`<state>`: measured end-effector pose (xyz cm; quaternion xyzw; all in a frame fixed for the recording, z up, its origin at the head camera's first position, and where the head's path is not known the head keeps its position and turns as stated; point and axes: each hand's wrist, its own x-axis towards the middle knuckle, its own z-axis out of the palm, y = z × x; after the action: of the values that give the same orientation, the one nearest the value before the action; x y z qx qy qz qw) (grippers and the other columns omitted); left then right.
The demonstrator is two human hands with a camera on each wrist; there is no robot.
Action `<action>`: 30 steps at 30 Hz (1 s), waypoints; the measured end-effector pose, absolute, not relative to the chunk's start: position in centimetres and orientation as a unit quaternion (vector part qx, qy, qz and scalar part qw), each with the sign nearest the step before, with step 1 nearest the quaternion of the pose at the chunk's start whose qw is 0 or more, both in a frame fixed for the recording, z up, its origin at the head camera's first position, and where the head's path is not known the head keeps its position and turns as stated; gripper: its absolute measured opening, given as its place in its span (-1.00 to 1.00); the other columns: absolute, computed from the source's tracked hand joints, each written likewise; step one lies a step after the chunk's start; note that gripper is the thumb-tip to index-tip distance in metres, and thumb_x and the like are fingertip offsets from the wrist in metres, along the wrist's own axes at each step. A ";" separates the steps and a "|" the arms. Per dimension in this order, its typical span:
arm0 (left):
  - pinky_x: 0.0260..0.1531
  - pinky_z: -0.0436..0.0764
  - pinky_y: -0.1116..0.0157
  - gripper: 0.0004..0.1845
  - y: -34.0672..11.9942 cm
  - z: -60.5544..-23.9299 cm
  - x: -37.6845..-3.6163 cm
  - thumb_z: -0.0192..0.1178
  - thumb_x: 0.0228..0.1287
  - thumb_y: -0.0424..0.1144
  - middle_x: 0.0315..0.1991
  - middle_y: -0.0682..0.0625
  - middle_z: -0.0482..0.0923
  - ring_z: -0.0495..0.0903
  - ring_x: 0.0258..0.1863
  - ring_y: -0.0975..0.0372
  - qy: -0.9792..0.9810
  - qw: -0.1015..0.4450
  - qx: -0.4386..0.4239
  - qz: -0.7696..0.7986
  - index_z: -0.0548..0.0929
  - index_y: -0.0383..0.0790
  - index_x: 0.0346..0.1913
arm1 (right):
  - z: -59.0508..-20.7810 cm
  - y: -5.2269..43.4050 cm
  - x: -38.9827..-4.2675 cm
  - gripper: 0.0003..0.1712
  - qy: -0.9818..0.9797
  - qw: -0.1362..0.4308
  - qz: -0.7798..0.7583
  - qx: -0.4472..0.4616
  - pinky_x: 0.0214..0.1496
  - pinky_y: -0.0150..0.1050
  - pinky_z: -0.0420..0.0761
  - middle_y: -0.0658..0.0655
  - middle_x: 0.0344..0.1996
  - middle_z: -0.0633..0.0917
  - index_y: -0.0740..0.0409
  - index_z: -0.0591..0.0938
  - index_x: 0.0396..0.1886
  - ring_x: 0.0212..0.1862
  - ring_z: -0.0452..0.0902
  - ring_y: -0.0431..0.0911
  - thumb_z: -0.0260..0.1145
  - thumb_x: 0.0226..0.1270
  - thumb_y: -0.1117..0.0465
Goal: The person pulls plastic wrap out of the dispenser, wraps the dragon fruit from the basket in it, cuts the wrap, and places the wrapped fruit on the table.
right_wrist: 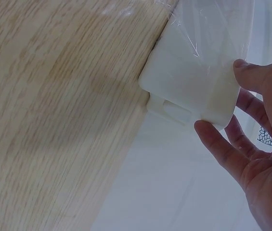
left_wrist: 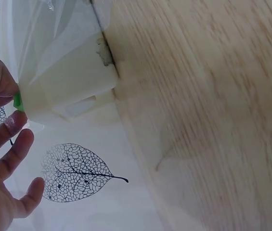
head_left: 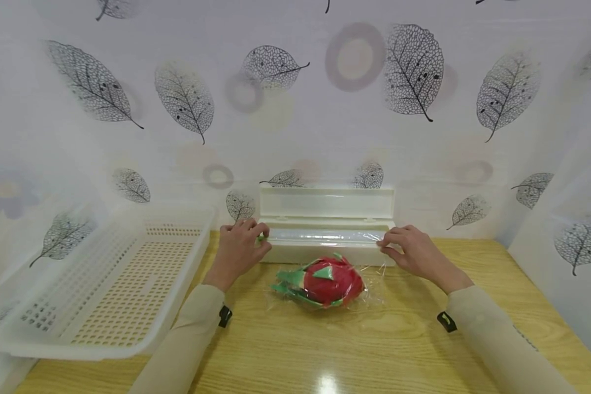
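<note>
A white cling film dispenser (head_left: 325,254) stands at the back of the table with its lid (head_left: 327,202) raised. Clear cling film (head_left: 320,236) shows in its opening and hangs over the front. At the left end, my left hand (head_left: 241,246) pinches a small green slider (left_wrist: 18,102) between thumb and finger, the other fingers loosely bent. My right hand (head_left: 411,249) grips the dispenser's right end, its thumb at the top front edge and fingers round the end. In front lies a red dragon fruit (head_left: 327,282) with green scales, clear film over and around it.
To the left a white perforated plastic basket (head_left: 164,317) sits on the wooden table (head_left: 374,350). Behind everything hangs a pale sheet (head_left: 305,126) printed with leaves, and it also covers the right side.
</note>
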<state>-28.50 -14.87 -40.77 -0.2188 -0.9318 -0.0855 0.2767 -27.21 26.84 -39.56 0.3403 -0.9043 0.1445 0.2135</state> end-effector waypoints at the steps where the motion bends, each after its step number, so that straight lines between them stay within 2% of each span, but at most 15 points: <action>1: -0.17 0.59 -0.16 -0.94 -14.9 -40.7 -28.5 0.31 0.30 -0.14 -0.35 0.03 0.57 0.59 -0.28 0.07 -0.932 0.279 -0.218 -0.083 0.63 0.02 -0.25 | -39.5 26.8 -27.2 -0.88 -0.905 0.212 0.145 0.340 -0.02 0.18 0.67 0.05 -0.31 0.80 0.09 0.78 -0.30 -0.13 0.69 0.16 0.50 0.18 0.35; 12: -0.17 0.58 -0.18 -0.90 -14.6 -40.1 -28.1 0.32 0.28 -0.15 -0.33 0.01 0.56 0.60 -0.23 0.03 -0.941 0.268 -0.190 -0.087 0.60 -0.02 -0.26 | -39.7 26.8 -27.4 -0.86 -0.901 0.217 0.149 0.345 -0.04 0.18 0.67 0.04 -0.30 0.80 0.06 0.78 -0.32 -0.14 0.69 0.16 0.51 0.16 0.36; 15: -0.16 0.57 -0.19 -0.90 -14.4 -39.9 -28.0 0.30 0.29 -0.15 -0.31 -0.01 0.56 0.60 -0.22 0.02 -0.946 0.254 -0.179 -0.091 0.59 -0.04 -0.27 | -39.6 26.9 -27.5 -0.87 -0.909 0.191 0.166 0.330 -0.07 0.14 0.65 0.03 -0.27 0.81 0.04 0.79 -0.26 -0.13 0.67 0.14 0.50 0.20 0.32; 20: -0.14 0.58 -0.19 -0.91 -14.2 -39.7 -27.8 0.27 0.30 -0.16 -0.22 -0.05 0.58 0.60 -0.18 0.03 -0.954 0.236 -0.162 -0.093 0.62 -0.05 -0.21 | -39.1 27.4 -27.5 -0.84 -0.929 0.117 0.210 0.282 -0.13 0.00 0.67 0.10 -0.14 0.82 0.05 0.80 -0.11 -0.06 0.67 0.14 0.43 0.33 0.25; 24: -0.16 0.57 -0.19 -0.91 -14.1 -39.2 -27.5 0.27 0.28 -0.21 -0.17 -0.08 0.62 0.61 -0.16 -0.01 -0.948 0.253 -0.158 -0.109 0.64 -0.06 -0.18 | -38.6 27.9 -27.5 -0.77 -0.932 0.068 0.273 0.230 -0.01 0.11 0.74 0.22 0.00 0.78 0.11 0.76 0.01 0.09 0.66 0.26 0.32 0.47 0.17; 27: -0.20 0.56 -0.19 -0.91 -13.9 -38.4 -27.1 0.28 0.26 -0.26 -0.15 -0.09 0.65 0.62 -0.18 -0.05 -0.938 0.277 -0.160 -0.133 0.65 -0.07 -0.19 | -38.4 28.4 -27.4 -0.72 -0.927 0.061 0.318 0.188 0.08 0.17 0.70 0.25 0.07 0.75 0.12 0.74 0.07 0.14 0.65 0.25 0.28 0.52 0.12; 30: -0.25 0.57 -0.12 -0.91 -13.6 -37.6 -26.4 0.28 0.25 -0.28 -0.18 -0.08 0.67 0.63 -0.21 -0.03 -0.927 0.292 -0.180 -0.155 0.66 -0.09 -0.20 | -38.5 28.8 -27.2 -0.71 -0.925 0.083 0.333 0.163 0.07 -0.02 0.72 0.21 0.08 0.75 0.11 0.74 0.07 0.09 0.67 0.07 0.26 0.53 0.10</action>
<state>-26.40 -13.62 -37.61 -0.1795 -0.9267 -0.1546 0.2917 -27.23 28.79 -38.49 0.1631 -0.9250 0.3330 0.0832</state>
